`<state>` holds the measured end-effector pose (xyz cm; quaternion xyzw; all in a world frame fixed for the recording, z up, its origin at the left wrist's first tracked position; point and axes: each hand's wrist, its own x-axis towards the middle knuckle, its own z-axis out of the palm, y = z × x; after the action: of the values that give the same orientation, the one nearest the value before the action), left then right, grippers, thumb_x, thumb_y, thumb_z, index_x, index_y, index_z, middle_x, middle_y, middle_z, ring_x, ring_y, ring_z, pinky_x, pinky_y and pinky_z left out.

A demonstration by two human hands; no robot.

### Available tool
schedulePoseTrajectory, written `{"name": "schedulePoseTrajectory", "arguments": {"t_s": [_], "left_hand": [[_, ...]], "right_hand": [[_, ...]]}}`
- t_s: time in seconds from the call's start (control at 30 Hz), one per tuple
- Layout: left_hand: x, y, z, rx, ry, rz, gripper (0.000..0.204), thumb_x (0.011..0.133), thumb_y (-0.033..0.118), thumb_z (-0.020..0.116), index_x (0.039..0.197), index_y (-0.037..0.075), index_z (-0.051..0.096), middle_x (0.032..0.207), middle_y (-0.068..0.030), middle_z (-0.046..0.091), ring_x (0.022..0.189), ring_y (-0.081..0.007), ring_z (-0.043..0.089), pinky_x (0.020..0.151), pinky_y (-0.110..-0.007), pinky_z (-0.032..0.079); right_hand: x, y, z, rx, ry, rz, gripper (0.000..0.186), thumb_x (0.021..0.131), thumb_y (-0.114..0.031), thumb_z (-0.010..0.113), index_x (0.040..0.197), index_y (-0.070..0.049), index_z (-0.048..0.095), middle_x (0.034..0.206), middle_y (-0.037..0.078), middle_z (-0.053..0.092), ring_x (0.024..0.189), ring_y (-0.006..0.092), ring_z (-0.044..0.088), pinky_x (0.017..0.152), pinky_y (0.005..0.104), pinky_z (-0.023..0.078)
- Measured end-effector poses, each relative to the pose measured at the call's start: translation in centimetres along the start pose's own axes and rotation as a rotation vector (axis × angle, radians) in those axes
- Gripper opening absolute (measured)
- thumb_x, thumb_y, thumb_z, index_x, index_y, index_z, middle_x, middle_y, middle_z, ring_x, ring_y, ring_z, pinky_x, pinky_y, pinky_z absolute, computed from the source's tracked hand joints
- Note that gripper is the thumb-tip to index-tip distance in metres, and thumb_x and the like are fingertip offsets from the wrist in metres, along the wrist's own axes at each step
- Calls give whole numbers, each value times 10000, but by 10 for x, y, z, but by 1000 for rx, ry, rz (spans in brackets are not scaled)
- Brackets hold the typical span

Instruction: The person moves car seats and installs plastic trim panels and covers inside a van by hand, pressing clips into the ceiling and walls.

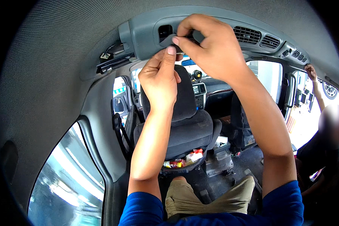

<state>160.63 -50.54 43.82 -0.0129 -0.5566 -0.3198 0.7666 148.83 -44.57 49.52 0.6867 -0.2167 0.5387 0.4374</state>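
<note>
A grey overhead console point(143, 35) runs along the vehicle's ceiling above the front seats. Between thumb and fingers, my right hand point(216, 47) pinches a small dark grey trim piece point(167, 40) at the console's face. Just below, my left hand point(160, 77) is closed, its thumb pressed up against the lower edge of the same piece. The left fingers curl behind, partly hidden. Beside the piece is a dark rectangular opening point(164, 32) in the console. My right hand covers the part of the console behind it.
Air vents point(247, 34) lie right of my hands. At the console's left end hangs an exposed dark part point(115, 64). A black seat point(180, 130) stands below, with packets point(194, 156) in its back pocket. Another person point(324, 139) is at the right door opening, one hand raised.
</note>
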Motion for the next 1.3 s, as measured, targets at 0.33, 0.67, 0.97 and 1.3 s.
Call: {"name": "schedulePoseTrajectory", "arguments": {"t_s": [0.33, 0.67, 0.97, 1.3], "left_hand": [[-12, 7, 3, 6, -50, 118, 229, 899, 200, 668, 990, -8, 640, 678, -27, 603, 445, -42, 442, 393, -185, 346], [2, 1, -17, 344, -174, 241, 205, 856, 141, 710, 995, -6, 675, 785, -10, 567, 559, -50, 492, 472, -193, 383], [-3, -1, -29, 90, -16, 133, 244, 818, 98, 747, 1007, -18, 645, 817, -30, 628, 556, -28, 496, 432, -185, 393], [7, -16, -20, 41, -68, 8, 245, 853, 243, 724, 850, 2, 679, 705, -51, 648, 457, -47, 471, 418, -175, 348]], "right_hand": [[-45, -1, 8, 566, -11, 557, 210, 827, -198, 682, 951, -28, 674, 792, 66, 673, 628, 114, 572, 573, 257, 450], [-14, -1, -5, 200, -23, 91, 211, 797, -196, 696, 935, -36, 701, 812, 112, 679, 710, 241, 654, 676, 320, 505], [7, -3, -8, 203, -67, 226, 194, 835, -204, 718, 942, -43, 697, 826, 52, 675, 736, 125, 622, 660, 264, 479], [11, -5, 7, 288, -30, 245, 121, 832, -85, 712, 903, 8, 683, 765, 71, 650, 628, 87, 574, 555, 247, 454]]}}
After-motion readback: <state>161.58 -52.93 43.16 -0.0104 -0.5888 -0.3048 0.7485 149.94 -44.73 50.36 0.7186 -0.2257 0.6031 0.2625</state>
